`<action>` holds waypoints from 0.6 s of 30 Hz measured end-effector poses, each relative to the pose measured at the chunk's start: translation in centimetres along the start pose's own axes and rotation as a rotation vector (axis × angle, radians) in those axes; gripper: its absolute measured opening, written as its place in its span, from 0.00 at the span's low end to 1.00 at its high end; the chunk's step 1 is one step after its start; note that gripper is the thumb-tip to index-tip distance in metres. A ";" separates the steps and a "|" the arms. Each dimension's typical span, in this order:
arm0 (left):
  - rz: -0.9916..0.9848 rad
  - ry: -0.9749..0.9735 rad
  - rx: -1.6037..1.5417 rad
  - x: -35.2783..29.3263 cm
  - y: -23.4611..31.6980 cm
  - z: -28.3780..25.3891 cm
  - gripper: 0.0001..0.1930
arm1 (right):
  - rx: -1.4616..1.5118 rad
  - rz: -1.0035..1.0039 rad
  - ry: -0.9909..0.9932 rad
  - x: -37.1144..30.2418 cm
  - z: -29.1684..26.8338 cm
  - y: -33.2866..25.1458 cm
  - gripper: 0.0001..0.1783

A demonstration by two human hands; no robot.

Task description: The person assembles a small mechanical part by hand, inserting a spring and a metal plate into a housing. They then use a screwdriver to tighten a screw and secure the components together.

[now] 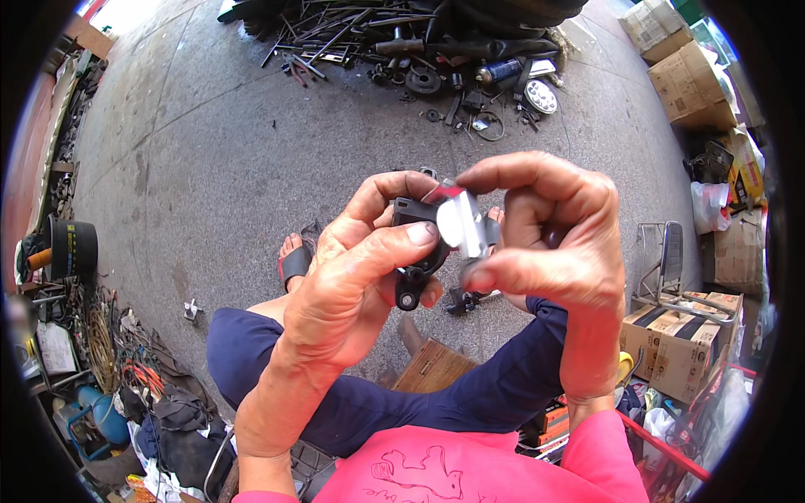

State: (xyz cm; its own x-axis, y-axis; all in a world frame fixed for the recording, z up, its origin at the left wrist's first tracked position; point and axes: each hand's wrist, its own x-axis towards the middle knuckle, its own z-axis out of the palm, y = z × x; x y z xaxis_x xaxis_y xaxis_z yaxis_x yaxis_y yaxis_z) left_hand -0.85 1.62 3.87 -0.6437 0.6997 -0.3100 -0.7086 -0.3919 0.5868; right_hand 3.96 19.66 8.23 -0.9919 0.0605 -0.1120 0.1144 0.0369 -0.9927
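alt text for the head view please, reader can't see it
A person's left hand holds a black part while the right hand grips a blurred silvery piece close to it. Beyond, dark scrap lies heaped on a grey floor.

Bright, diffuse daylight fills the scene, washing the grey floor (210,142) nearly white at upper left. Glare whitens the silver metal piece (476,228), which blurs along with the right hand's (584,239) thumb tip; the left hand (340,260) looks sharper. Fisheye distortion bends the black-ringed rim.
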 end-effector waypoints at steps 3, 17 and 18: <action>-0.019 -0.056 -0.054 -0.2 0.1 0.0 0.18 | 0.237 0.132 0.036 0.1 -0.3 0.3 0.29; -0.054 -0.029 -0.045 -0.2 0.2 0.6 0.21 | 0.537 0.274 -0.085 1.0 -0.4 1.6 0.19; -0.058 -0.032 -0.045 -0.2 0.2 0.5 0.21 | 0.546 0.281 -0.081 1.0 -0.4 1.7 0.19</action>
State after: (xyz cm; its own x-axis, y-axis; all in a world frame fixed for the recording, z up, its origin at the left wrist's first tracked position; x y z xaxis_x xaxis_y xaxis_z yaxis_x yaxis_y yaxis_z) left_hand -0.69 1.69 4.48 -0.5916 0.7409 -0.3179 -0.7575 -0.3759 0.5337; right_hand 3.17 20.19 6.42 -0.9314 -0.0834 -0.3542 0.3483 -0.4866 -0.8012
